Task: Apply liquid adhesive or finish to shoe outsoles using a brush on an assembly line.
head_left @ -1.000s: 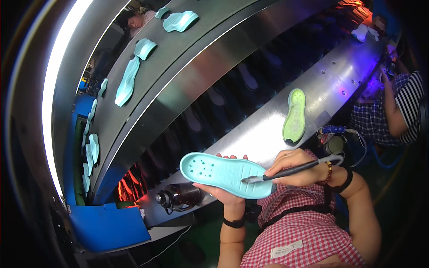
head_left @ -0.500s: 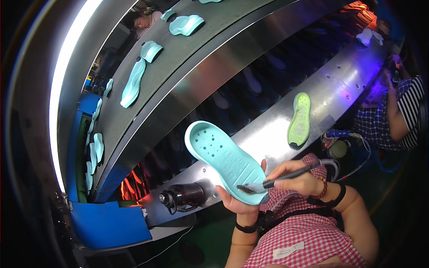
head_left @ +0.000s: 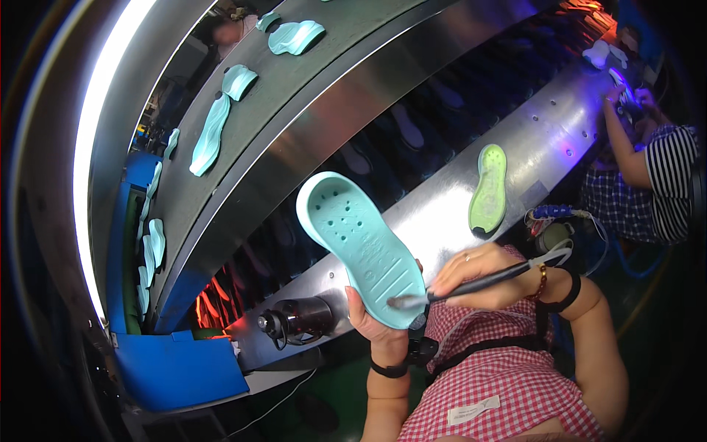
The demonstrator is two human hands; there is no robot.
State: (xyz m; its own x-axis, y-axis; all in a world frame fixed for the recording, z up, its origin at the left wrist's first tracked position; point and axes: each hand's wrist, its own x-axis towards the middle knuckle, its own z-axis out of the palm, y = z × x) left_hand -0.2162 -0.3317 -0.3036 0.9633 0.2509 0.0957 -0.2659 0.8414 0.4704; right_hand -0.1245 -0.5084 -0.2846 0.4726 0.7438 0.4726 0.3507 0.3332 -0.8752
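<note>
Left hand (head_left: 379, 320) clamped around the heel end of a teal shoe sole (head_left: 361, 247), holding it up off the surface, toe tilted up and to the left, inner face with its little holes turned to the camera. Right hand (head_left: 479, 276) closed on a dark slim brush (head_left: 471, 283), bristle tip touching the sole near the heel. Looks like a coating or cleaning pass across the sole's inner face, only the heel zone under the tip right now. Next stroke, by the look of it, calls for a steady wrist, the tip kept flat on the face and run up toward the toe, the sole kept firmly pinched so it does not twist.

Behind, a long steel surface (head_left: 442, 214) curving away, a green sole (head_left: 489, 188) lying flat on it, well apart from the held one. Higher up, a dark conveyor belt (head_left: 243, 155) carrying more teal soles (head_left: 213, 132), spaced out along it. On the near lip of the steel, a dark bottle (head_left: 298, 320) lying on its side, cap to the left; contents not visible. Blue bin (head_left: 177, 368) at lower left, nothing showing inside from here. Far right, another person's striped sleeve (head_left: 674, 184) over the same surface.
</note>
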